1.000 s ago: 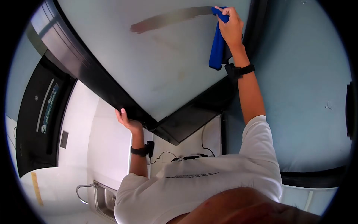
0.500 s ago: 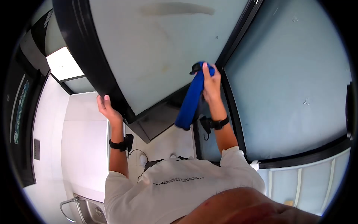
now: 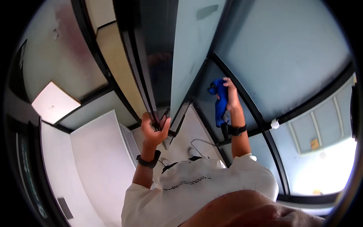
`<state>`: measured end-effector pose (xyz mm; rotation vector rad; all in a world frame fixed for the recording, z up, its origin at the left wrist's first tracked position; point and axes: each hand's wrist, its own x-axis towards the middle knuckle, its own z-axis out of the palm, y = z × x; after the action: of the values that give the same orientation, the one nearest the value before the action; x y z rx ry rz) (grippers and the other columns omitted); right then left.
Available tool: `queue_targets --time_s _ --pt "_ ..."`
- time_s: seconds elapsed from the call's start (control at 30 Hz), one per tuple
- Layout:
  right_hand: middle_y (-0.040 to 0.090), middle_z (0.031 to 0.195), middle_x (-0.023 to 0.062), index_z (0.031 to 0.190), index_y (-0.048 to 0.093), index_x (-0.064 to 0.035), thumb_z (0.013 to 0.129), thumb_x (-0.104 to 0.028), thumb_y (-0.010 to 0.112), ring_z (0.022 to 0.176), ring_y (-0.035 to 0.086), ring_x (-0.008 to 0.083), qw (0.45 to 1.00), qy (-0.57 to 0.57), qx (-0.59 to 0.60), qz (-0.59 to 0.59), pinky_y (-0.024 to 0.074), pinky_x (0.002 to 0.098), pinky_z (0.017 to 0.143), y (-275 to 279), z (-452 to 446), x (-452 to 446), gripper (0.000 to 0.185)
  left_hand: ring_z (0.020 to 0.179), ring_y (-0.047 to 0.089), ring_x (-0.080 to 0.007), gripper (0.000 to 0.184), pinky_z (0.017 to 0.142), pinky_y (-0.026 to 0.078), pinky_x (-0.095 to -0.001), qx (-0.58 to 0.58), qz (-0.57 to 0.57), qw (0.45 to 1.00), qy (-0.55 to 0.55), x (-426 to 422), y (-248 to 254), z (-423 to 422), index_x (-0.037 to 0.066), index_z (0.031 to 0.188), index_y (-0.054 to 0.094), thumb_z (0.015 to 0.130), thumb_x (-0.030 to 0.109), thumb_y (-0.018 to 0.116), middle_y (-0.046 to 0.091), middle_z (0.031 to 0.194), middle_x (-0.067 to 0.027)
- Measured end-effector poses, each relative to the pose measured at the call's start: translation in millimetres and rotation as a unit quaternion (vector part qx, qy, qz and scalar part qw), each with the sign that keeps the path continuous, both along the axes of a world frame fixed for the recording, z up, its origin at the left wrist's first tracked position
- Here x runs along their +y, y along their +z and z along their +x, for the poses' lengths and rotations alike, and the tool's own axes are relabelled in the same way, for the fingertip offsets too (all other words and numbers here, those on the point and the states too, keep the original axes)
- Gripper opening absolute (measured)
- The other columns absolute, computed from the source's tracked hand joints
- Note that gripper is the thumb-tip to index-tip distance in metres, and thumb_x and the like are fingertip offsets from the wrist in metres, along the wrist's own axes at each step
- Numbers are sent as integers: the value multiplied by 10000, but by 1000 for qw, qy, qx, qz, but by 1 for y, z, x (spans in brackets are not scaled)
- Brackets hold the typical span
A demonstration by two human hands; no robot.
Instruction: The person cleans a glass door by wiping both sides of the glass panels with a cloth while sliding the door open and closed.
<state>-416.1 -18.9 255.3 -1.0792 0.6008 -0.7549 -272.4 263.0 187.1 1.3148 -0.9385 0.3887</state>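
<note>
Nearest the body, the edge of a framed door (image 3: 160, 72) is being gripped by the left hand (image 3: 153, 133); its fingers are being wrapped partly closed round the edge, the thumb being placed on the opposite side. Farther out, the upper part of a blue cloth (image 3: 221, 108) is being held by the right hand (image 3: 234, 99), whose fingers are being bent nearly closed on the fabric. The cloth is being suspended to the left of the right hand, on the door side. Its long axis is being aligned roughly with the right forearm, the lower end being directed back toward a black wristband (image 3: 237, 131). Beyond, the door's glass face (image 3: 189, 45) is being presented to the left of the cloth, apart from it, a smear (image 3: 207, 12) being displayed high on the glass.
</note>
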Motion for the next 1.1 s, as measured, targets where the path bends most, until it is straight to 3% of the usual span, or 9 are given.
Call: queue_targets --time_s 0.3,0.4,0.47,0.63,0.7,0.83,0.97,1.03,1.1 --pt "620 894 28 1018 619 -27 854 -10 667 711 570 84 895 -114 -65 -425 476 221 596 110 45 -27 172 651 537 -243 248 561 408 -317 22 -81 995 -45 -10 -9 4 48 818 571 725 106 794 540 814 -102" --pt "632 903 25 1016 622 -14 847 -35 713 798 581 90 902 -123 -87 -404 488 228 693 121 65 -26 192 674 548 -257 263 588 432 -329 155 -130 975 -88 -7 -5 -4 44 857 576 724 112 792 541 864 -118" --pt "637 914 29 1024 622 -11 846 -46 722 832 582 95 888 -140 -88 -429 485 235 735 117 61 -21 207 727 558 -263 283 634 456 -342 -49 56 995 -68 10 -2 3 43 842 616 700 182 817 537 886 -116" --pt "641 963 50 1041 614 1 847 -55 735 911 582 121 856 -190 -62 -476 467 257 851 87 -3 2 236 824 561 -262 398 695 471 -363 -149 140 964 -171 -6 20 -7 55 745 682 611 391 850 544 945 -105" --pt "630 989 54 1071 601 0 847 -50 732 926 574 117 863 -192 -36 -465 463 251 858 84 -44 21 264 906 544 -283 438 769 466 -376 -171 63 957 -227 -29 20 -21 41 778 666 605 398 852 527 1003 -123" --pt "632 1047 77 1247 495 2 840 70 589 918 563 106 777 -288 33 -559 443 226 829 99 -118 59 423 937 530 -305 381 775 461 -400 -207 -46 925 -315 -71 12 -62 56 812 625 635 306 853 488 1026 -124" --pt "640 986 99 1282 468 19 851 -10 621 863 580 125 789 -351 63 -500 456 230 818 119 -168 141 459 958 489 -308 492 775 441 -413 -219 -106 899 -363 -99 12 -105 89 939 540 627 249 884 413 1040 -125" --pt "638 940 131 1196 482 33 836 -33 655 791 604 165 654 -437 156 -598 487 252 779 118 -183 174 405 1012 479 -335 514 817 438 -432 -224 -106 896 -368 -114 5 -132 104 986 533 643 257 884 424 1085 -155" --pt "642 929 192 1065 474 31 808 -32 688 748 629 215 624 -506 75 -590 519 281 730 108 -149 202 341 1085 461 -356 611 850 431 -449 -173 -139 905 -363 -130 7 -153 113 1059 511 621 280 904 433 1177 -192"
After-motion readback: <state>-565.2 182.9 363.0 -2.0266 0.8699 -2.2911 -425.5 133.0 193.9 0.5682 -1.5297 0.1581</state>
